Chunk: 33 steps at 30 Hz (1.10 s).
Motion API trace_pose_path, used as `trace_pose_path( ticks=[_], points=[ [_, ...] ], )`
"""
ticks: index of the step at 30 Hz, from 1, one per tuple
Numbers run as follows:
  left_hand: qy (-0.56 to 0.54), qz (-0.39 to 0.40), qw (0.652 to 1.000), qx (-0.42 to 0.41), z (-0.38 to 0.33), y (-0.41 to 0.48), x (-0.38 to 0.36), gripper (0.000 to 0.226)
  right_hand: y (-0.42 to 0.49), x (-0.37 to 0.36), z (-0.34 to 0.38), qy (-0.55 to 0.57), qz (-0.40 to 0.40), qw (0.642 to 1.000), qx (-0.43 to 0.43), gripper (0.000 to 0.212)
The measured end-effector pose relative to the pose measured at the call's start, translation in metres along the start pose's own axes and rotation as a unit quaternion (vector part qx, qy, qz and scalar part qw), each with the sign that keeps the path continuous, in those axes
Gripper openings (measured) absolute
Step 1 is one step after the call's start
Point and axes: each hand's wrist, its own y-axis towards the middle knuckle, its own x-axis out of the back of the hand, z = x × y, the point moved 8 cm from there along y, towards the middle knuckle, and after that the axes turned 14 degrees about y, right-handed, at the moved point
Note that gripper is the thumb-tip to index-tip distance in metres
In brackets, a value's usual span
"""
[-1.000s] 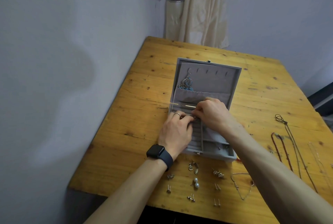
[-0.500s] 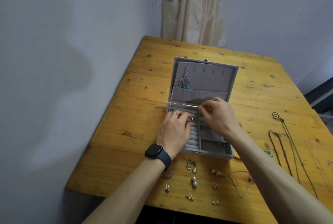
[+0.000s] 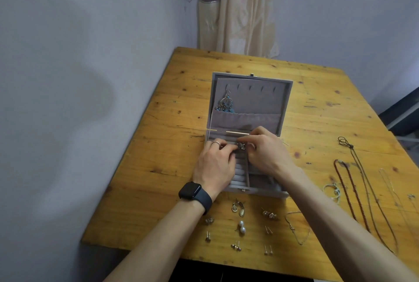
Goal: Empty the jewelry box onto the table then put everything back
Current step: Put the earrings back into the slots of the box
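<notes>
An open grey jewelry box [image 3: 284, 105] lies flat on the wooden table [image 3: 172, 123], its lid folded back. A blue dangling earring [image 3: 225, 105] hangs from a hook in the lid. My left hand [image 3: 214, 166] and my right hand [image 3: 265, 150] meet over the ring rolls in the box's left part. Between their fingertips they pinch a small silver piece of jewelry [image 3: 241, 145]. Several pairs of earrings [image 3: 241, 227] lie in rows in front of the box.
Necklaces [image 3: 353, 191] lie stretched out on the table's right side, with a small bracelet [image 3: 332, 190] beside them and a thin chain [image 3: 297, 227] nearer the front. A wall runs along the left edge; a curtain [image 3: 238, 9] hangs behind.
Both hands have stayed over the ring rolls. The small silver piece, hidden a second ago, now shows between the fingertips.
</notes>
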Motion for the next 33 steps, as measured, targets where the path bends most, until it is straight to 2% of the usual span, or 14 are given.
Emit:
trace_pose_path(
  ticks=[8, 14, 17, 19, 23, 25, 28, 30, 33],
  points=[
    [-0.005, -0.005, 1.0, -0.002, 0.002, 0.001, -0.002, 0.028, -0.004, -0.002, -0.005, 0.024, 0.01, 1.0, 0.004, 0.034],
    [-0.024, 0.006, 1.0, -0.012, 0.004, 0.003, -0.005, 0.028, -0.022, 0.013, -0.002, 0.068, -0.02, 0.997, 0.003, 0.03],
    [-0.074, 0.014, 0.997, -0.029, 0.004, 0.001, 0.0, 0.028, -0.046, 0.03, 0.005, 0.102, -0.062, 0.993, 0.015, 0.025],
    [-0.108, 0.001, 0.993, -0.046, 0.003, -0.008, 0.011, 0.025, -0.067, 0.038, 0.01, 0.122, -0.077, 0.989, 0.021, 0.021],
    [-0.101, -0.035, 0.991, -0.085, 0.002, -0.041, 0.036, 0.014, -0.11, 0.034, 0.016, 0.144, -0.061, 0.988, 0.014, 0.013],
    [-0.112, -0.018, 0.988, -0.101, 0.001, -0.059, 0.042, 0.011, -0.126, 0.026, 0.016, 0.131, -0.047, 0.99, 0.004, 0.007],
    [-0.114, 0.053, 0.986, -0.106, -0.004, -0.079, 0.036, 0.016, -0.142, 0.011, 0.016, 0.114, -0.034, 0.993, -0.002, 0.01],
    [-0.073, 0.091, 0.988, -0.104, -0.008, -0.087, 0.028, 0.021, -0.146, 0.005, 0.017, 0.091, -0.037, 0.995, -0.01, 0.015],
    [-0.024, 0.104, 0.99, -0.091, -0.009, -0.089, 0.021, 0.029, -0.145, -0.004, 0.017, 0.038, -0.038, 0.998, -0.023, 0.024]
  ],
)
